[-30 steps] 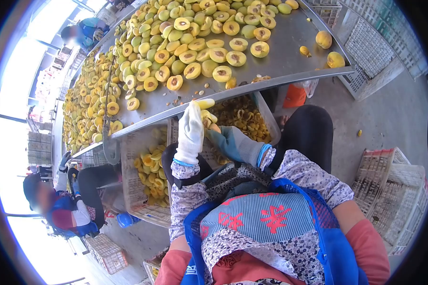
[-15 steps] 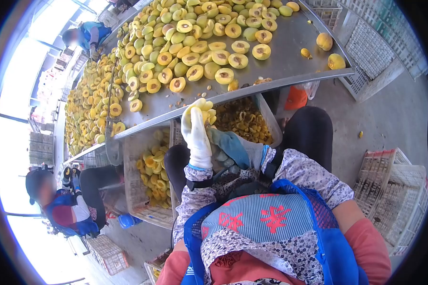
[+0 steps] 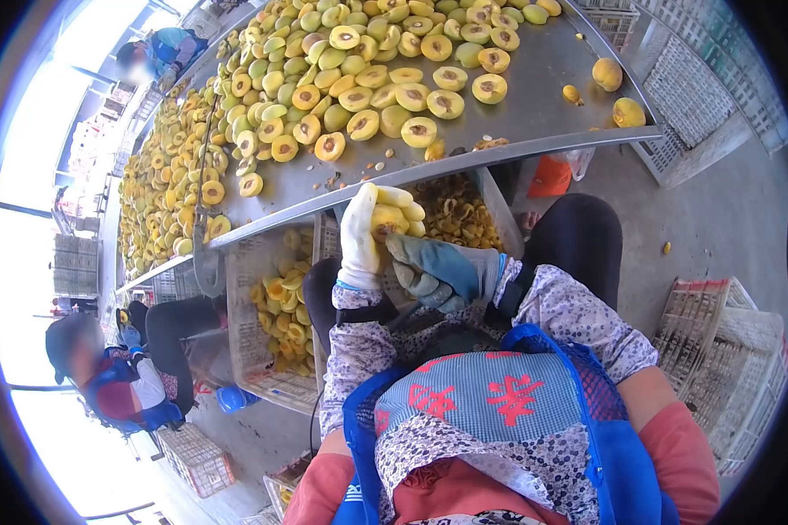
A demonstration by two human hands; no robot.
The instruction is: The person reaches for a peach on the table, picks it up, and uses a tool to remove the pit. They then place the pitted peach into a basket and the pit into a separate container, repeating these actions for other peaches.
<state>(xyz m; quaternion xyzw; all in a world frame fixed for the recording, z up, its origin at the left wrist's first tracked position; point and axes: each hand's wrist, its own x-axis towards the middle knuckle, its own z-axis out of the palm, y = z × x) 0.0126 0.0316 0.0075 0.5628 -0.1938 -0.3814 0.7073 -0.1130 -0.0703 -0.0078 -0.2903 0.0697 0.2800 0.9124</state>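
Observation:
My left hand (image 3: 357,236), in a white glove with yellow-stained fingers, is closed around a yellow peach half (image 3: 388,220) just below the table edge. My right hand (image 3: 446,265), in a blue-grey glove, has its fingers curled, with its thumb side against the fruit. Whatever it grips is hidden by the glove. Behind my hands a crate of yellow peels and scraps (image 3: 497,206) sits under the table. A second crate (image 3: 245,337), to the left of my knees, contains yellow peach halves (image 3: 282,315).
A metal table (image 3: 534,101) bears a large heap of halved peaches (image 3: 350,70). Stacked crates (image 3: 718,350) stand on the floor at right. One co-worker (image 3: 123,376) sits at left; another (image 3: 162,54) is at the table's far side. An orange bag (image 3: 549,177) hangs beneath the table.
My right hand has turned and come up against the fruit, its fingers now plainer to see. The peach half shows more openly in my left hand. The view has shifted slightly.

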